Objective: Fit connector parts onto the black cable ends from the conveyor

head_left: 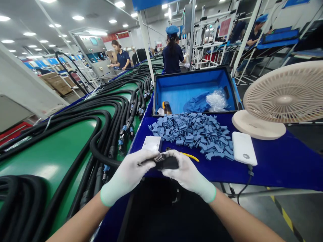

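Left hand (pixel 127 176), right hand (pixel 188 174) clasp sprung fitting (pixel 168 162), blue clips (pixel 191 134) beyond.

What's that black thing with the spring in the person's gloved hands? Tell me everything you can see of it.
The black part looks like moulded plastic, with a matte dark body that the fingers largely hide. A tight coil of metal spring circles its narrower section, and a thin dark stem extends left from there. It lies roughly level above a blue-topped workbench, gripped from both sides by the white-gloved left hand and right hand. Nothing else visibly touches it.
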Motion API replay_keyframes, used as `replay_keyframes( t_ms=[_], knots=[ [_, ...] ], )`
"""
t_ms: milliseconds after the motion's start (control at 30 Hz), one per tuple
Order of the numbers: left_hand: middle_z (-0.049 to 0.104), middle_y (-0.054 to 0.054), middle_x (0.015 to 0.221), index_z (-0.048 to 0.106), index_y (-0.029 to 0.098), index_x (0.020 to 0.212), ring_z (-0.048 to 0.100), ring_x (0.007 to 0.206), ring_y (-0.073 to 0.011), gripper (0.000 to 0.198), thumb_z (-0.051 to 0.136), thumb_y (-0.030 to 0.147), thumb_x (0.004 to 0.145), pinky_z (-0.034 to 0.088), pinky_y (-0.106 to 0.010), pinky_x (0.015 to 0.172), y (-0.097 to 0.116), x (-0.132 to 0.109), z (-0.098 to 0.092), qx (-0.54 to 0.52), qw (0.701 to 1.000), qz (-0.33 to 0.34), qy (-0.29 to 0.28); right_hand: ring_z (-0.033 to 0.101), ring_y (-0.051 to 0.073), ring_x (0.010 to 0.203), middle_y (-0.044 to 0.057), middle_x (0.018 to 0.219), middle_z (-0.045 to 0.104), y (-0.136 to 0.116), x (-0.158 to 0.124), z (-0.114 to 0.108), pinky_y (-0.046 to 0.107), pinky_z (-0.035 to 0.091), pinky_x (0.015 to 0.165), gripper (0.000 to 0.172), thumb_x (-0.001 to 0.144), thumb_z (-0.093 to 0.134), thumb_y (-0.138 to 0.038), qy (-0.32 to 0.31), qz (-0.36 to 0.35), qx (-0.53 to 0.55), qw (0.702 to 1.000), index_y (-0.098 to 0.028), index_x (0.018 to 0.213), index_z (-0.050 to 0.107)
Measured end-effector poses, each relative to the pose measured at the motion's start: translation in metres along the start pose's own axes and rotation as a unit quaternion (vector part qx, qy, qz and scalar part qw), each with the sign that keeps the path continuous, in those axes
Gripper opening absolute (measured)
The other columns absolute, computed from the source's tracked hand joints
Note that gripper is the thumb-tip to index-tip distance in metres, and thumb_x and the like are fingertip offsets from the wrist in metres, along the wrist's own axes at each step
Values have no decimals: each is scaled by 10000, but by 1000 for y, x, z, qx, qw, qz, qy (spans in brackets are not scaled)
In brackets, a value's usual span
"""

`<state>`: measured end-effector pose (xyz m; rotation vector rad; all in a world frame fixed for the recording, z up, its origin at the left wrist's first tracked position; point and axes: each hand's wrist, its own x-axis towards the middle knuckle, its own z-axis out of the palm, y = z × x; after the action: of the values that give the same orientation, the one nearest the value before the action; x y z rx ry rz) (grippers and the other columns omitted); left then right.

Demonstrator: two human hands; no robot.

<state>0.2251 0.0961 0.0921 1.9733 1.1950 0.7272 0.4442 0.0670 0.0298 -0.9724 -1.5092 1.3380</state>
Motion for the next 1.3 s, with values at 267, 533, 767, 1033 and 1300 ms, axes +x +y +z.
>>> replay_keyframes(
  t_ms=[267,533,767,1033,1300],
  knots=[
    [720,-111,1091,791,293,1143,663,999,-272,269,642,256,923,540,-403,925,-4,-5,3,61,992,111,-26,600,192,971,27,1132,619,-16,9,3,324,513,841,507,766,734,-142,-22,12,40,999,-219,1229,543],
    [680,-46,1161,536,298,1461,659,984,-243,777,796,221,733,543,-361,899,-9,16,2,-47,997,-5,-68,611,190,909,5,1015,639,-16,6,4,322,514,795,469,705,727,-93,-25,24,89,995,-221,1126,567],
    [681,-40,865,740,219,885,629,824,-234,215,748,429,836,512,-347,833,-18,-17,25,51,989,-64,123,667,204,931,29,1040,690,-6,8,25,369,567,851,394,726,743,-130,116,20,181,976,-215,1069,569],
    [620,-13,859,644,196,1142,616,735,-120,228,684,242,922,561,-267,735,-36,-33,8,-561,765,-158,273,680,224,1074,51,1218,707,-6,10,7,364,516,976,183,937,677,-394,-49,-73,-212,973,-211,941,684],
    [395,80,585,619,158,1048,393,480,-80,205,695,297,919,397,-226,496,-20,44,-22,-332,906,8,261,709,284,864,150,1004,681,15,72,-54,368,506,792,226,875,521,-51,43,51,-614,787,-120,1050,646]
  ],
)
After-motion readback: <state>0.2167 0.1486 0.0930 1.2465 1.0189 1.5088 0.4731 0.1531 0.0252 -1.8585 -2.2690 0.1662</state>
